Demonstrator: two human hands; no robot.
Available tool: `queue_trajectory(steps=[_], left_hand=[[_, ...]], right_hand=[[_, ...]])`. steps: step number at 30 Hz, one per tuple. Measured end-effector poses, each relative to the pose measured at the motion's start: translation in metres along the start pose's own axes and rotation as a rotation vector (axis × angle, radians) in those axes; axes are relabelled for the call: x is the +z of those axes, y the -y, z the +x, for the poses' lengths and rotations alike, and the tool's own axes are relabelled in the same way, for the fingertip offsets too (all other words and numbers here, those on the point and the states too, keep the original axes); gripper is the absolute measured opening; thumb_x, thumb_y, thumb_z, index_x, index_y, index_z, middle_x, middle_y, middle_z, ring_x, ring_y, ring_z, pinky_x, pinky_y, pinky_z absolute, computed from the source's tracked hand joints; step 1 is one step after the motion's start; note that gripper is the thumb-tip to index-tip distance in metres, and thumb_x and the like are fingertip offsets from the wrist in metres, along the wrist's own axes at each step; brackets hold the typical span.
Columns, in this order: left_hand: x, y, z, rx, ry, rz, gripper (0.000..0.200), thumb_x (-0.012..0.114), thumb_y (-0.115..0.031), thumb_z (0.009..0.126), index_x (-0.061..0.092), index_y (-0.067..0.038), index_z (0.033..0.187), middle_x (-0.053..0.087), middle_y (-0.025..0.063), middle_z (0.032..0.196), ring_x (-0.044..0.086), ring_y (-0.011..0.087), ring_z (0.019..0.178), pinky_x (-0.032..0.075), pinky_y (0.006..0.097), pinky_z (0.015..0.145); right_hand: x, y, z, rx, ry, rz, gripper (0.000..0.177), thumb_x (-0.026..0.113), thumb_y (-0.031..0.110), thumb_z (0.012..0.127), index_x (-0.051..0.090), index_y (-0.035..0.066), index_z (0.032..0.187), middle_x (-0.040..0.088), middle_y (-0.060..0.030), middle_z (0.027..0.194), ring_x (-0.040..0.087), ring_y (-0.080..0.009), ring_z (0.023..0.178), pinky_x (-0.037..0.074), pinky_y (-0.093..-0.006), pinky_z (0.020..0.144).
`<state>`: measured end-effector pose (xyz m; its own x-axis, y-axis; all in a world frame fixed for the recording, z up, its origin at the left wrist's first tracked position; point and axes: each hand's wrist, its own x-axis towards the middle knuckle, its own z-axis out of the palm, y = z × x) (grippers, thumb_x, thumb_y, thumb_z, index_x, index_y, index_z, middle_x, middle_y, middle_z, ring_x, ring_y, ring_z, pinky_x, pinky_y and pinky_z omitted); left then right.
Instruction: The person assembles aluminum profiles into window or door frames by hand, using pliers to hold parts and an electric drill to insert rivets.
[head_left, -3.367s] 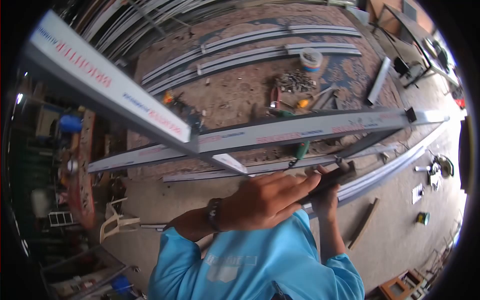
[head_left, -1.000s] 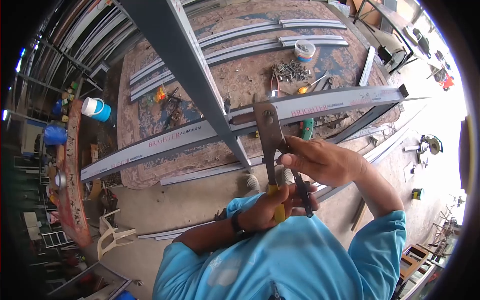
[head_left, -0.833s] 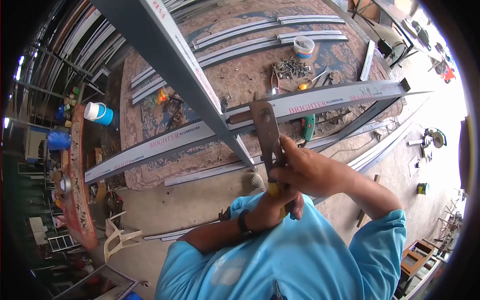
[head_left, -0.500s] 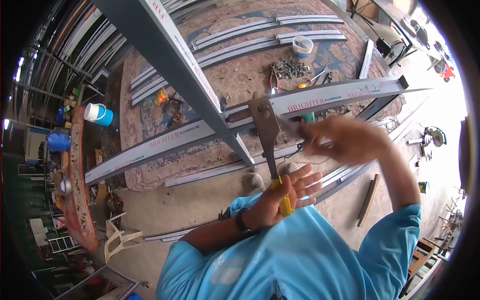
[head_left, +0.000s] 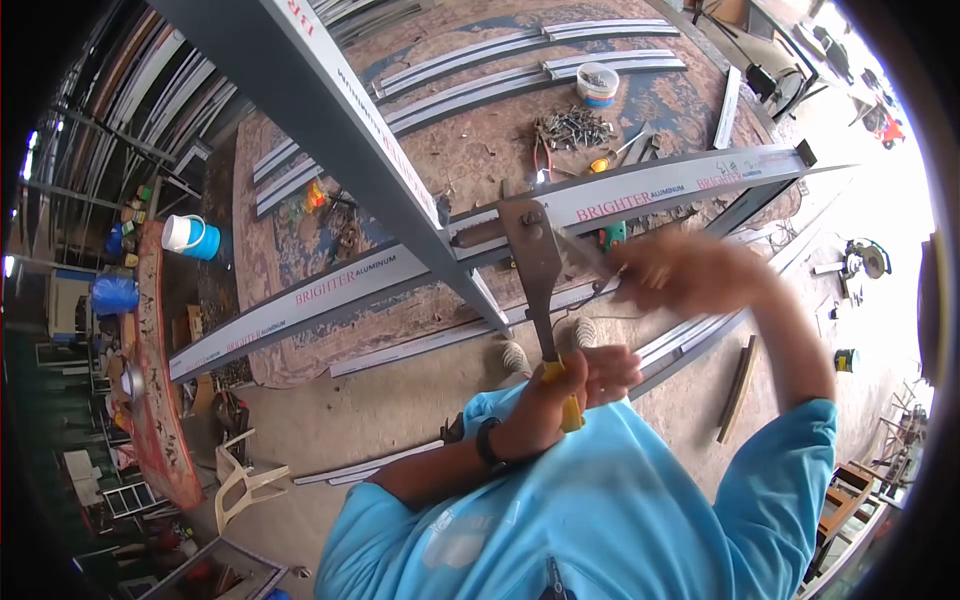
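Observation:
A hand riveter [head_left: 530,255] with a metal plate head and a yellow-gripped handle lies across the upright and lying aluminium profiles; its dark nose points left to where they cross. My left hand [head_left: 560,395] holds the yellow grip under its thumb, fingers stretched out. Smeared by motion, my right hand [head_left: 685,275] is at the end of the riveter's second lever, closed round it as far as I can make out. The upright profile [head_left: 340,110] rises toward the upper left. The long lying profile [head_left: 620,200] bears red "BRIGHTER" lettering.
On the patterned table [head_left: 450,145] lie more profiles [head_left: 480,80], a pile of small metal fasteners [head_left: 573,128], red-handled pliers [head_left: 543,160] and a clear tub [head_left: 597,85]. A blue and white jug [head_left: 190,237] stands left; a cream plastic chair [head_left: 240,480] is below it.
My right hand has shifted slightly and blurs more. My left fingers are now closer together, while the thumb stays on the yellow grip. The view has moved a little.

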<state>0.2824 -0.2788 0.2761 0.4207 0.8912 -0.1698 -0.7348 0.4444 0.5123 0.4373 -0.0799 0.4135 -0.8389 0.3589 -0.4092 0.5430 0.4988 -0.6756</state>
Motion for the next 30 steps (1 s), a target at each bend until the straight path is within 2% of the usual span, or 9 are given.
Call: queue_trajectory(steps=[5, 8, 9, 13, 20, 24, 27, 29, 30], left_hand=[[0.022, -0.001, 0.014, 0.030, -0.031, -0.121, 0.079, 0.043, -0.069, 0.101, 0.048, -0.004, 0.146, 0.055, 0.0156, 0.145, 0.052, 0.0315, 0.138, 0.039, 0.0471, 0.115], [-0.012, 0.006, 0.011, -0.014, 0.247, -0.154, 0.072, 0.049, -0.066, 0.100, 0.055, -0.004, 0.138, 0.060, 0.0133, 0.130, 0.058, 0.0286, 0.126, 0.044, 0.0447, 0.106], [0.009, -0.005, 0.009, 0.046, 0.117, -0.074, 0.055, 0.057, -0.058, 0.101, 0.062, -0.006, 0.115, 0.062, 0.0114, 0.101, 0.063, 0.0247, 0.097, 0.049, 0.0403, 0.086], [-0.008, -0.002, 0.013, 0.019, -0.013, -0.044, 0.043, 0.063, -0.044, 0.102, 0.047, -0.009, 0.084, 0.049, 0.0073, 0.067, 0.048, 0.0188, 0.060, 0.042, 0.0340, 0.058], [-0.042, -0.029, 0.019, -0.146, 0.288, 0.488, 0.035, 0.077, -0.029, 0.095, 0.057, -0.002, 0.107, 0.061, 0.0120, 0.080, 0.063, 0.0250, 0.072, 0.053, 0.0398, 0.070], [-0.033, -0.018, 0.069, 0.473, -0.171, 1.519, 0.048, 0.080, -0.022, 0.088, 0.055, 0.001, 0.122, 0.068, 0.0139, 0.097, 0.068, 0.0369, 0.083, 0.054, 0.0444, 0.073], [-0.086, 0.015, 0.080, 0.132, -0.172, 1.672, 0.042, 0.074, -0.032, 0.089, 0.061, -0.004, 0.118, 0.069, 0.0199, 0.096, 0.069, 0.0443, 0.088, 0.054, 0.0525, 0.073], [-0.089, 0.011, 0.082, -0.239, -0.100, 1.828, 0.039, 0.068, -0.039, 0.092, 0.063, -0.004, 0.109, 0.068, 0.0220, 0.079, 0.067, 0.0499, 0.082, 0.053, 0.0582, 0.072], [-0.085, 0.000, 0.085, -0.238, 0.007, 1.887, 0.030, 0.067, -0.033, 0.095, 0.062, -0.004, 0.103, 0.066, 0.0149, 0.069, 0.068, 0.0381, 0.067, 0.053, 0.0474, 0.061]], right_hand=[[-0.001, 0.035, -0.004, 0.019, 0.036, -0.081, 0.035, 0.056, 0.031, 0.106, 0.068, 0.000, 0.114, 0.074, -0.0205, 0.095, 0.072, -0.0386, 0.085, 0.055, -0.0487, 0.079], [0.016, 0.031, 0.004, -0.059, 0.071, -0.081, 0.043, 0.050, 0.039, 0.107, 0.066, -0.001, 0.109, 0.072, -0.0215, 0.086, 0.070, -0.0422, 0.083, 0.053, -0.0504, 0.075], [0.022, 0.029, 0.006, -0.076, 0.067, -0.016, 0.047, 0.049, 0.043, 0.107, 0.066, -0.001, 0.105, 0.070, -0.0228, 0.081, 0.069, -0.0436, 0.080, 0.053, -0.0507, 0.073], [0.043, 0.021, 0.019, -0.082, 0.001, 0.175, 0.038, 0.059, 0.034, 0.104, 0.059, -0.003, 0.112, 0.072, -0.0231, 0.087, 0.072, -0.0398, 0.082, 0.055, -0.0485, 0.076], [0.086, -0.015, 0.027, -0.374, 0.051, 1.253, 0.035, 0.070, 0.012, 0.099, 0.054, 0.002, 0.129, 0.068, -0.0093, 0.111, 0.063, -0.0177, 0.108, 0.049, -0.0356, 0.094], [0.169, -0.068, 0.036, -0.417, -0.540, 1.175, 0.052, 0.069, 0.022, 0.101, 0.042, 0.002, 0.141, 0.055, -0.0026, 0.106, 0.054, -0.0125, 0.101, 0.047, -0.0284, 0.094], [0.225, -0.117, 0.057, -0.336, -1.057, 1.153, 0.064, 0.065, 0.041, 0.101, 0.036, 0.002, 0.143, 0.052, -0.0082, 0.118, 0.052, -0.0180, 0.111, 0.044, -0.0364, 0.100], [0.254, -0.161, 0.073, -0.040, -1.079, 1.225, 0.075, 0.060, 0.056, 0.099, 0.034, 0.001, 0.142, 0.051, -0.0141, 0.123, 0.049, -0.0247, 0.117, 0.041, -0.0402, 0.104], [0.255, -0.182, 0.074, 0.079, -1.061, 1.233, 0.074, 0.059, 0.056, 0.100, 0.034, 0.000, 0.141, 0.052, -0.0152, 0.122, 0.050, -0.0255, 0.116, 0.041, -0.0399, 0.103]])
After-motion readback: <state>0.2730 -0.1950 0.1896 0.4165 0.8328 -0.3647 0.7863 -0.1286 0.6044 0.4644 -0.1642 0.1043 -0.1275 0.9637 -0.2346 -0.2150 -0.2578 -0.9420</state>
